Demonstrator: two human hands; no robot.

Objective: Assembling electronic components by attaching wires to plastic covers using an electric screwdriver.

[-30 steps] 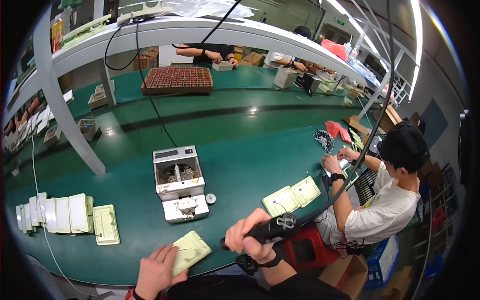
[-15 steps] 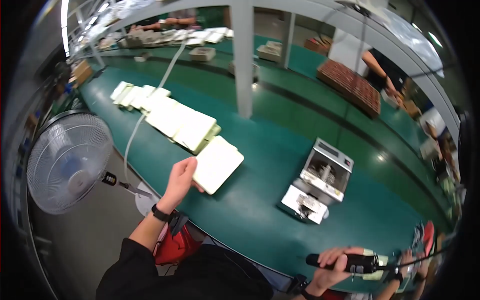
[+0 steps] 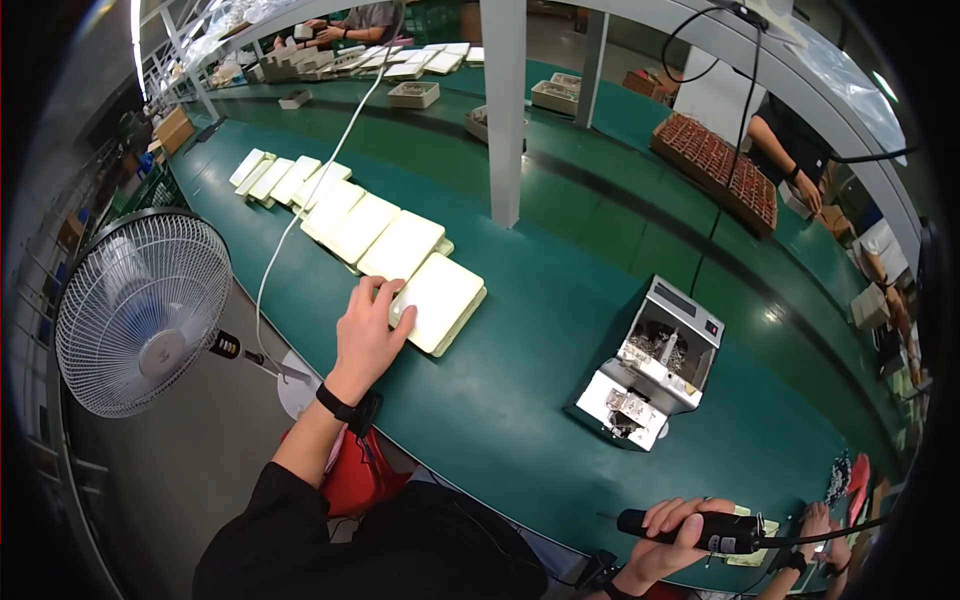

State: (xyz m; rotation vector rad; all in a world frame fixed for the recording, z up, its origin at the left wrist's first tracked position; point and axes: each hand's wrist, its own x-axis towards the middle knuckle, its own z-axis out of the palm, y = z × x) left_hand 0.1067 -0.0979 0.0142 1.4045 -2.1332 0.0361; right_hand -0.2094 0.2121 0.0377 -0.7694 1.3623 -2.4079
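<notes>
My left hand [image 3: 372, 330], fingers apart, rests at the near-left corner of a pale cream plastic panel [image 3: 438, 303]. This panel lies on top of another at the near end of a row of similar overlapping panels [image 3: 365, 233]. In my right hand [image 3: 673, 540] is a black electric screwdriver [image 3: 730, 533], its thin bit pointing left and its cable running off to the right. Between the hands and farther back stands a grey metal screw feeder [image 3: 655, 360], with loose screws in its open bin.
A white cable [image 3: 335, 150] hangs across the panels, and a grey post [image 3: 503, 120] rises behind. To the left stands a fan [image 3: 145, 310]. A co-worker's hands [image 3: 818, 535] are at the right edge. Across the belt, another person works beside a tray of reddish parts [image 3: 715, 172].
The panel, tilted in my left hand before, has come down flat onto the one at the row's end. My left fingers have loosened from its edge. The screwdriver stays in my right hand.
</notes>
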